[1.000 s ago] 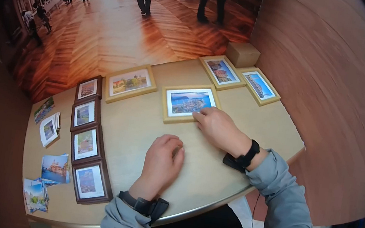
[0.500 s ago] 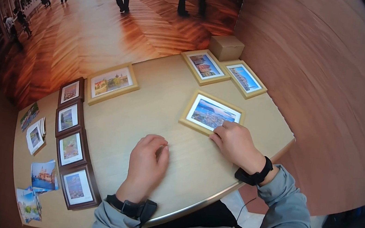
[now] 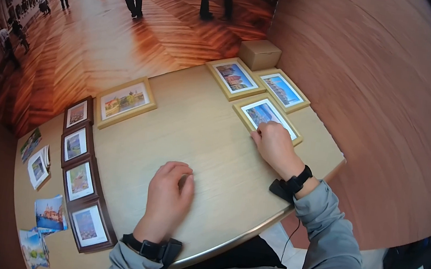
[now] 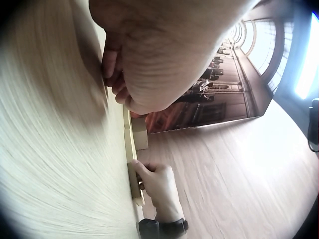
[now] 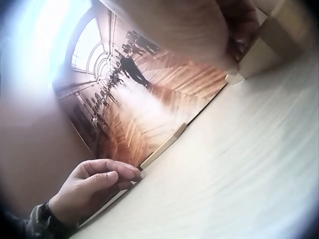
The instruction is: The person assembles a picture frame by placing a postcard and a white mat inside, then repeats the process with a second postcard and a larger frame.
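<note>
My right hand (image 3: 278, 150) holds a light wooden picture frame (image 3: 256, 110) by its near edge, fingers bent over the top and thumb against the side. The frame lies at the table's right, its print a blue coastal town partly hidden by the fingers. Right behind it are a light frame with a row of buildings (image 3: 236, 79) and another with a blue-sky scene (image 3: 283, 92). Nearer the table's middle, my left hand (image 3: 168, 196) rests loosely curled with nothing in it; the left wrist view shows its fingertips (image 4: 110, 82) down at the tabletop.
A cardboard box (image 3: 259, 55) sits in the back right corner. To the left, another light frame (image 3: 126, 102) adjoins a column of dark brown frames (image 3: 79, 181). Loose photo prints (image 3: 50, 213) lie along the left edge. Walls (image 3: 363, 100) border the table behind and at right.
The right hand has slid the coastal-town frame from mid-table rightward and back, up against the two light frames there. The left hand has stayed resting on the table while the head view shifted.
</note>
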Demonstrator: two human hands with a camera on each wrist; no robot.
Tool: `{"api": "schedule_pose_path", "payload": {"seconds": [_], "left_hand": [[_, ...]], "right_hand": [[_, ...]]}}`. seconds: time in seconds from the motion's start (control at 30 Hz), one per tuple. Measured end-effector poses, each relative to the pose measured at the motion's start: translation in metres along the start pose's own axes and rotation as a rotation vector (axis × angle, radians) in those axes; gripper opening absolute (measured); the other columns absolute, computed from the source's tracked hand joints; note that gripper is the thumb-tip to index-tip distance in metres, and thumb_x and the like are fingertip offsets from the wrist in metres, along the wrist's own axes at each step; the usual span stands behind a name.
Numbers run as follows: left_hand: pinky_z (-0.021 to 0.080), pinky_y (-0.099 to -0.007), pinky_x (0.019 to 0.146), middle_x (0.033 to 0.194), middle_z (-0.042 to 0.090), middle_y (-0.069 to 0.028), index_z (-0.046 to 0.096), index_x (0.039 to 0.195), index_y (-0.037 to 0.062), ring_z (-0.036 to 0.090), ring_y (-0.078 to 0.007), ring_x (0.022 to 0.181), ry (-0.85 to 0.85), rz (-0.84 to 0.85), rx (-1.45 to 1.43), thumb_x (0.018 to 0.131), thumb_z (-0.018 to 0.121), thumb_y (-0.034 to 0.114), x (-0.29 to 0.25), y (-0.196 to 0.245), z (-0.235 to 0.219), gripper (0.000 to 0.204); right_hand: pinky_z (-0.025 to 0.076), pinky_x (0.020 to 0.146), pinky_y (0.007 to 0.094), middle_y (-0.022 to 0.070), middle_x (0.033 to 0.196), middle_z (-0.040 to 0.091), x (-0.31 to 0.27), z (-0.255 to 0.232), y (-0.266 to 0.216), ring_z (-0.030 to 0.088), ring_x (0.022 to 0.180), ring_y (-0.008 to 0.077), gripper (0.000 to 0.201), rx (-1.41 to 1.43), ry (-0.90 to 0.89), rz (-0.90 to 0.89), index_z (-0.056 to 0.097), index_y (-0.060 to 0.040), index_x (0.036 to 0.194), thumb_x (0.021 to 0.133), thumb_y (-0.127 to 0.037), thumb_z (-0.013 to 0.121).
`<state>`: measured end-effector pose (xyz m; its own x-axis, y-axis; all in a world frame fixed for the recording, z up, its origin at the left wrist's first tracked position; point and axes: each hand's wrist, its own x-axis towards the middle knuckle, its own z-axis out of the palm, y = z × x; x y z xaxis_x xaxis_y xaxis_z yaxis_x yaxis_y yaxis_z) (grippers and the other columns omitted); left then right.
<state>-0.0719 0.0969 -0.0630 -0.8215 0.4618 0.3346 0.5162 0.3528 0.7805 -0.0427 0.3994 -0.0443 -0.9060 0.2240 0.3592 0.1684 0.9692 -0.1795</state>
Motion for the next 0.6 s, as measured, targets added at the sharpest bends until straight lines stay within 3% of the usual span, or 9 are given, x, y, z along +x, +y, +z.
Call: {"api": "schedule_pose_path", "payload": {"seconds": [0.33, 0.4, 0.47, 0.5, 0.53, 0.6], "left_hand": [[0.055, -0.0429, 0.087, 0.108, 0.071, -0.0154, 0.072, 0.099, 0.0001, 0.067, -0.0363, 0.099, 0.0, -0.002, 0.001, 0.092, 0.069, 0.008, 0.0, -0.002, 0.0, 0.011], [0.057, -0.0344, 0.073, 0.107, 0.072, -0.0138, 0.074, 0.099, 0.002, 0.07, -0.0283, 0.085, 0.039, 0.076, 0.064, 0.092, 0.071, 0.008, 0.001, -0.006, 0.002, 0.01], [0.057, -0.0345, 0.072, 0.104, 0.072, -0.0137, 0.074, 0.098, 0.0021, 0.07, -0.0283, 0.084, 0.076, 0.127, 0.085, 0.092, 0.07, 0.008, 0.002, -0.01, 0.004, 0.01], [0.057, -0.0345, 0.072, 0.102, 0.072, -0.0137, 0.074, 0.098, 0.0021, 0.07, -0.0282, 0.083, 0.107, 0.178, 0.107, 0.092, 0.07, 0.008, 0.002, -0.011, 0.004, 0.009], [0.057, -0.0345, 0.072, 0.102, 0.072, -0.0137, 0.074, 0.098, 0.0021, 0.07, -0.0282, 0.083, 0.126, 0.161, 0.118, 0.092, 0.07, 0.008, 0.001, -0.009, 0.003, 0.009], [0.056, -0.0439, 0.082, 0.098, 0.071, -0.0144, 0.072, 0.096, 0.0019, 0.068, -0.035, 0.093, 0.087, -0.005, -0.02, 0.092, 0.068, 0.008, 0.001, -0.003, 0.001, 0.008]], "right_hand": [[0.058, 0.076, 0.048, 0.021, 0.089, 0.073, 0.015, 0.005, -0.004, 0.071, 0.084, 0.0396, 0.024, -0.045, 0.005, 0.052, 0.077, 0.0012, 0.091, 0.091, -0.023, 0.076], [0.059, 0.076, 0.0481, 0.0209, 0.09, 0.073, 0.016, 0.004, -0.008, 0.072, 0.083, 0.0392, 0.025, -0.035, 0.024, 0.042, 0.077, 0.0018, 0.091, 0.091, -0.023, 0.076], [0.059, 0.076, 0.0474, 0.0187, 0.091, 0.073, 0.013, -0.001, -0.017, 0.071, 0.083, 0.0389, 0.024, 0.018, 0.185, 0.024, 0.078, -0.0005, 0.093, 0.092, -0.024, 0.075], [0.059, 0.076, 0.0474, 0.0187, 0.091, 0.073, 0.012, -0.004, -0.024, 0.071, 0.083, 0.0389, 0.024, 0.025, 0.18, 0.007, 0.078, -0.0005, 0.093, 0.092, -0.024, 0.075], [0.059, 0.077, 0.0474, 0.0182, 0.091, 0.073, 0.011, -0.006, -0.034, 0.071, 0.083, 0.0387, 0.024, 0.086, 0.17, -0.002, 0.077, -0.0011, 0.092, 0.092, -0.025, 0.075], [0.059, 0.077, 0.0474, 0.0178, 0.091, 0.072, 0.012, -0.004, -0.056, 0.071, 0.084, 0.0385, 0.023, 0.168, 0.146, -0.045, 0.077, -0.0018, 0.092, 0.093, -0.025, 0.075]]}}
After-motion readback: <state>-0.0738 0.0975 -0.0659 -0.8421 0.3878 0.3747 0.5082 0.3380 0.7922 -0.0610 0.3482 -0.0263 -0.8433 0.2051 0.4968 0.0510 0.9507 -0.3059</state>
